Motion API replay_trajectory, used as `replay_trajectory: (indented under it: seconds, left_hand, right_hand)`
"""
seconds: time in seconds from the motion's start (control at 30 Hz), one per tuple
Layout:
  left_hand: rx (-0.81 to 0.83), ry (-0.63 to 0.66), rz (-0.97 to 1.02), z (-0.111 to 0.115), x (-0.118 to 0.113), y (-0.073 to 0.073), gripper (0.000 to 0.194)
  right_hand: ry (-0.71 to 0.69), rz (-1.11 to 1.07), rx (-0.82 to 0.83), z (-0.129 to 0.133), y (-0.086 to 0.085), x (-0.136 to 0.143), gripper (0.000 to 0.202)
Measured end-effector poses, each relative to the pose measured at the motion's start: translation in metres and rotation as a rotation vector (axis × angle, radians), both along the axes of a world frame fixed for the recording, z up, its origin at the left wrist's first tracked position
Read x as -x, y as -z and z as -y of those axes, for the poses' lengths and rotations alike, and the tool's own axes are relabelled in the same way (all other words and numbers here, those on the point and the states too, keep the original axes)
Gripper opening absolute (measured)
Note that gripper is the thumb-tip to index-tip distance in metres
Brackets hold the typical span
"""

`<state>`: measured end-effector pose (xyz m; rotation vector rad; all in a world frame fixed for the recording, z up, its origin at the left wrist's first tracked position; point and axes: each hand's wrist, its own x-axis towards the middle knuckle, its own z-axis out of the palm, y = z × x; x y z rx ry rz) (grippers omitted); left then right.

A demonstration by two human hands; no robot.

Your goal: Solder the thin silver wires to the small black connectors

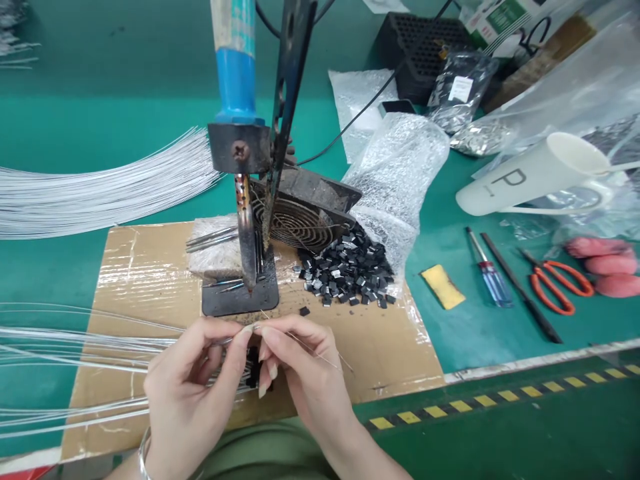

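My left hand [200, 380] and my right hand [305, 360] meet at their fingertips over the cardboard [390, 353], below the soldering iron [247, 240] clamped tip down. Left thumb and forefinger pinch a thin wire. My right thumb and forefinger are closed beside them on a thin wire, with fine strands [320, 355] sticking out past that hand. What lies between the fingertips is too small to make out. Small black parts [253, 367] show under the hands. More white wires [115, 340] run in from the left, partly hidden by the left hand.
A wire bundle [100, 193] lies at the left. Behind the iron stands a dusty fan [300, 223], beside a heap of black connectors [350, 270]. To the right are a yellow sponge [443, 287], a screwdriver [493, 277], orange-handled scissors [557, 283] and a white mug [530, 180].
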<state>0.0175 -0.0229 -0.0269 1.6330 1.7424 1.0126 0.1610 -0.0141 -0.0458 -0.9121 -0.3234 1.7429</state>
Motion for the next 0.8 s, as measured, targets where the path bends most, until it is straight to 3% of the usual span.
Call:
replay_trajectory:
  seconds: [0.13,0.23,0.3,0.37,0.53,0.67,0.8]
  left_hand:
    - [0.034,-0.024,0.037,-0.002,-0.001,-0.002,0.012]
    - [0.034,-0.011,0.042,-0.007,0.000,-0.006,0.011]
    - [0.036,-0.021,0.054,-0.012,0.000,-0.009,0.009]
    - [0.046,-0.031,0.092,-0.016,-0.001,-0.011,0.003]
    - [0.056,-0.040,0.117,-0.018,-0.001,-0.012,0.003]
    - [0.065,-0.020,0.047,-0.014,0.005,-0.010,0.004]
    - [0.069,0.006,-0.008,-0.011,0.011,-0.007,0.003]
  right_hand:
    - [0.001,0.003,-0.004,0.001,0.001,0.002,0.018]
    - [-0.002,0.076,-0.057,0.001,0.000,-0.011,0.033]
    - [0.088,0.219,-0.116,0.001,0.000,-0.027,0.049]
    - [0.216,0.463,-0.169,0.002,0.001,-0.045,0.051]
    - [0.150,1.126,-0.299,0.006,0.010,-0.070,0.018]
    - [0.108,1.424,-0.410,0.003,0.018,-0.064,0.004]
    - [0.089,1.653,-0.639,-0.001,0.022,-0.057,0.002]
